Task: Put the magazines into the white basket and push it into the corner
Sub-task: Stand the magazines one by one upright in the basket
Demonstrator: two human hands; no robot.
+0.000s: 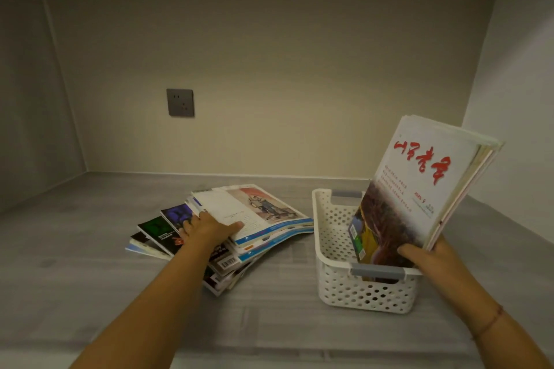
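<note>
White basket (359, 293) holds the tilted magazine bundle (419, 189) that the right hand (425, 255) grips, while the left hand (207, 229) clutches the stack (269, 213) beneath it.

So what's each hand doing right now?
Left hand: on the magazine pile; grip cannot be told.
Right hand: holding a bundle of magazines in the basket.

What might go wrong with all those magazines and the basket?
The bundle in the right hand stands tilted, only partly in the white basket; it might tip the basket or fan open. The pile under the left hand is splayed, so lifting the top ones might slide the rest apart.
</note>
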